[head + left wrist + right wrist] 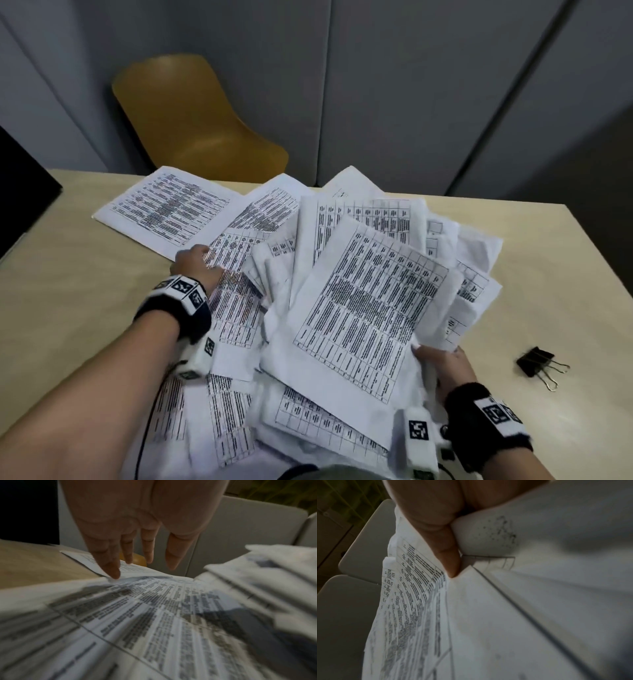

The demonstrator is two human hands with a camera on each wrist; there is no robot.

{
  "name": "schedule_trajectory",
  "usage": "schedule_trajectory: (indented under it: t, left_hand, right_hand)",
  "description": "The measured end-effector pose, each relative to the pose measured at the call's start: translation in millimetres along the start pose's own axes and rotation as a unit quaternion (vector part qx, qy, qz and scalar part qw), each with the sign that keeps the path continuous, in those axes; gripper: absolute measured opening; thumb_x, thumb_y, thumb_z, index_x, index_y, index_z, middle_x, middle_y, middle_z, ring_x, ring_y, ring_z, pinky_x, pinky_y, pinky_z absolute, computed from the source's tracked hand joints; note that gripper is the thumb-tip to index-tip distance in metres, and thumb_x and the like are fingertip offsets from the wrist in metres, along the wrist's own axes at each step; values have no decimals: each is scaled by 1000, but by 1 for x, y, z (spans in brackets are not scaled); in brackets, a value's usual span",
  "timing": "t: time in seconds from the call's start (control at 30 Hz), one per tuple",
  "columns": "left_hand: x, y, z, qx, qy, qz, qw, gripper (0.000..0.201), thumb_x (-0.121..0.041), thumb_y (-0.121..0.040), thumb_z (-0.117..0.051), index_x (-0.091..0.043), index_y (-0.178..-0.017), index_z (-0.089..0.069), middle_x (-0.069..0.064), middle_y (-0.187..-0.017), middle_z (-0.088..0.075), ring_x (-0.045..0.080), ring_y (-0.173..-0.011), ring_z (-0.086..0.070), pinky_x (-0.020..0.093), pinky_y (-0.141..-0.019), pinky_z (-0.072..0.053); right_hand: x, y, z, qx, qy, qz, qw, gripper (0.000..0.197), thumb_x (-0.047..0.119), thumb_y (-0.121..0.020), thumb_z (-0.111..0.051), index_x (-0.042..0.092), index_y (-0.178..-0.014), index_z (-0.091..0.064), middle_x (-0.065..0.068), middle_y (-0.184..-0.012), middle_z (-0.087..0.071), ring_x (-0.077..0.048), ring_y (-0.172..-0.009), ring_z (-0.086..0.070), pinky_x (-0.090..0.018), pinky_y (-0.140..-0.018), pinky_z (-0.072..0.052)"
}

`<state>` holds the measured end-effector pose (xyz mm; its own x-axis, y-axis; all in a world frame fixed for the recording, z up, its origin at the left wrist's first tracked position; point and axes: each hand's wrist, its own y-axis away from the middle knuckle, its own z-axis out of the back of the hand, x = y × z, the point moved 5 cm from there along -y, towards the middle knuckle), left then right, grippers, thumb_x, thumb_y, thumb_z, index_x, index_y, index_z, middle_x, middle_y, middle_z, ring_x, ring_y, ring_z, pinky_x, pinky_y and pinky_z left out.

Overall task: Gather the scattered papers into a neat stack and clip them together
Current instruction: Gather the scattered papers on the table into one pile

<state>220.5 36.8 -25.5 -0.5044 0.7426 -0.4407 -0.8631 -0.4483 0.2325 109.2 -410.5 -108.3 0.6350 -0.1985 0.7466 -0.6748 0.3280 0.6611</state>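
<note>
White printed paper sheets [370, 301] fan loosely in the gripping right hand [442, 366]. Left hand [195, 263] lies flat, fingers straight, on one sheet. Sheets may slip out askew.

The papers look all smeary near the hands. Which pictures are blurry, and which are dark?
Head view: bright; the binder clip is fairly sharp, the papers smear near the bottom edge. Left wrist view: dim, print streaked with blur below the left hand. Right wrist view: darkest, the sheets shadowed and soft around the right hand.
</note>
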Motion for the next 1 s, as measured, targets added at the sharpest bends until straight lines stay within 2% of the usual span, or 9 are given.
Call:
schedule_trajectory:
  t: [0.23, 0.3, 0.37, 0.43, 0.6, 0.7, 0.77, 0.87, 1.0]
  left_hand:
    - [21, -21, -37, 188, -180, 11, 965, 76, -55, -93, -28, -11, -149, 0, 11, -158, 8, 37, -144, 5, 45, -118, -6]
    - [19, -3, -40, 216, -190, -19, 958, 74, -54, -94, -24, -11, -149, 2, 10, -158, 12, 36, -145, 6, 44, -119, -7]
    - [22, 19, -40, 238, -189, -53, 951, 72, -55, -94, -22, -16, -149, 1, 6, -158, 12, 31, -146, 6, 46, -118, -8]
    - [30, 46, -39, 248, -171, -90, 949, 69, -56, -93, -23, -21, -149, -4, 2, -158, 10, 27, -146, 7, 48, -118, -10]
    - [54, 98, -22, 183, -92, -161, 965, 46, -51, -89, -39, -25, -122, -58, 2, -150, -35, 23, -143, -20, 44, -115, -23]
    - [51, 91, -3, 68, 45, -111, 990, 22, -36, -88, -55, -22, -101, -64, 13, -127, -57, 31, -117, -52, 47, -102, -40]
    - [55, 74, -6, 36, -18, -54, 998, 48, -44, -88, -51, -24, -131, -46, 15, -143, -39, 37, -132, -33, 53, -108, -30]
    - [55, 66, -33, 166, -129, 28, 977, 65, -61, -88, -37, -48, -143, -4, 2, -157, 17, 41, -141, 16, 61, -112, -1]
    - [31, 75, -48, 242, -132, -87, 957, 65, -42, -86, -58, -54, -139, -22, -10, -156, 15, 34, -142, 20, 60, -111, 6]
  right_hand:
    - [35, -6, -29, 21, -40, -7, 999, 15, -4, -79, -64, -10, -90, -55, -11, -50, -67, -25, -38, -63, -27, -38, -51]
    - [34, -11, -32, 25, -54, -14, 998, 25, -3, -78, -65, -15, -97, -54, -17, -69, -71, -30, -53, -67, -33, -53, -57]
    - [28, -18, -28, 11, -62, -19, 998, 67, 7, -64, -78, -17, -117, -47, -28, -104, -65, -37, -80, -66, -48, -82, -54]
    - [25, -17, -22, -6, -64, -24, 998, 73, 10, -63, -79, -17, -122, -45, -30, -111, -62, -39, -84, -64, -53, -90, -50]
    - [18, -17, -8, -5, -58, -46, 997, 33, 6, -76, -68, -13, -100, -55, -18, -59, -67, -31, -50, -64, -39, -58, -55]
    - [20, -15, -7, 7, -70, -58, 996, 13, 5, -79, -62, -7, -80, -57, -11, -46, -63, -25, -38, -60, -29, -44, -52]
    - [20, -15, -6, 21, -84, -62, 994, 14, 3, -81, -59, -2, -69, -54, -7, -38, -58, -21, -29, -55, -23, -35, -46]
    - [21, -12, -5, 36, -91, -63, 993, 11, 4, -71, -65, -3, -71, -55, -10, -41, -60, -24, -32, -57, -27, -39, -49]
    - [17, -13, 0, 45, -96, -79, 991, 11, 5, -72, -64, -4, -73, -57, -12, -45, -61, -26, -36, -59, -31, -42, -53]
